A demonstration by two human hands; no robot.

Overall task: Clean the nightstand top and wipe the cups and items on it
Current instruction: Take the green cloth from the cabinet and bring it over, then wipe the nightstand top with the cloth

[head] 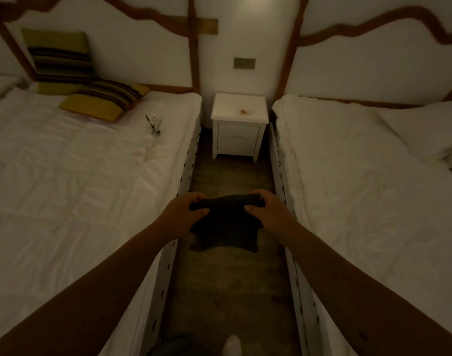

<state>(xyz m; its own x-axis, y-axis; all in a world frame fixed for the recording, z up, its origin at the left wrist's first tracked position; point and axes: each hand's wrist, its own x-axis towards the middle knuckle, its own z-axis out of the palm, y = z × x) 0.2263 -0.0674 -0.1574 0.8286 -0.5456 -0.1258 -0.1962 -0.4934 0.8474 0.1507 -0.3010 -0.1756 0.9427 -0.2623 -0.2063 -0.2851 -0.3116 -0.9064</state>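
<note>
A white nightstand stands against the far wall between two beds. Its top carries a small brown stain; no cups show on it. I hold a dark cloth in front of me over the aisle floor, well short of the nightstand. My left hand grips the cloth's left upper corner and my right hand grips the right upper corner. The cloth hangs folded below both hands.
A white bed on the left holds two striped yellow pillows and small items, perhaps glasses, near its edge. Another white bed is on the right. A narrow wooden-floor aisle leads to the nightstand.
</note>
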